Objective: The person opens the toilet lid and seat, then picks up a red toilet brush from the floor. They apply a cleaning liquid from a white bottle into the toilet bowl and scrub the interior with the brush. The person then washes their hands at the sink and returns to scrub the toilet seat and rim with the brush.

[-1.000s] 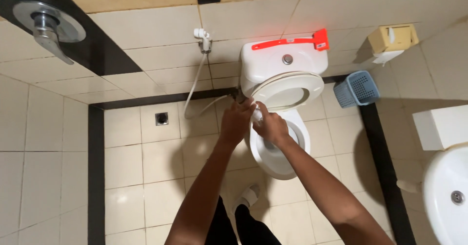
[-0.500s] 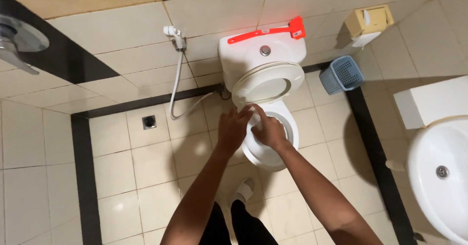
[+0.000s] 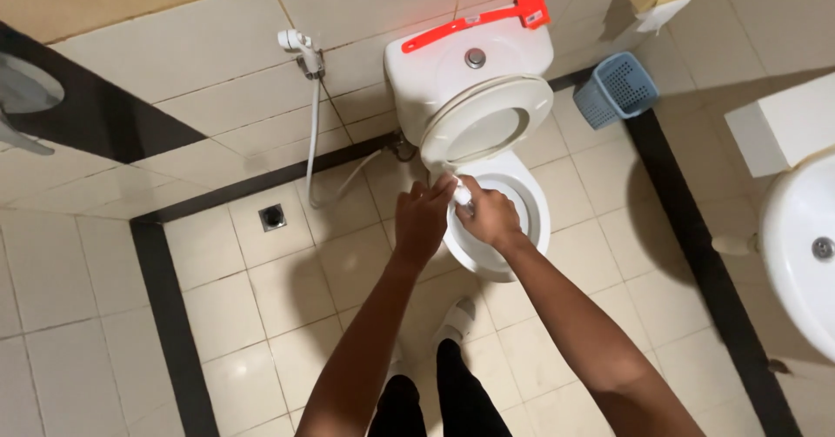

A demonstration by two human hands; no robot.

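**Two hands meet on a small white object over the toilet bowl**

The person stands over the toilet with both arms stretched out. The left hand (image 3: 424, 221) and right hand (image 3: 490, 215) come together just above the near-left part of the toilet bowl rim (image 3: 532, 228). Between them is a small white object (image 3: 461, 195), too small to tell what it is. The right hand's fingers are curled into a loose fist round its lower part; the left hand's fingertips (image 3: 445, 185) are bunched together and pinch its upper end. It pokes up between the two sets of knuckles, directly below the raised toilet seat (image 3: 522, 106).

Beyond the fingers stands the cistern (image 3: 435, 67), smooth white ceramic with a round metal button on top, and a long red-orange plastic tool (image 3: 474, 20) lying across its back edge. Left of the hands, a white spray hose (image 3: 310, 133) hangs from a wall bracket, and a square metal floor drain (image 3: 273, 217) sits in the tiles. Right of the hands, well apart, is a blue latticed plastic basket (image 3: 616, 89) on the floor and the curved edge of a white washbasin (image 3: 804, 246). Floor and walls are glossy cream tiles (image 3: 252, 306) bordered by a black band (image 3: 165, 306). Below the wrists, a white slipper (image 3: 457, 320) shows under dark trouser legs.
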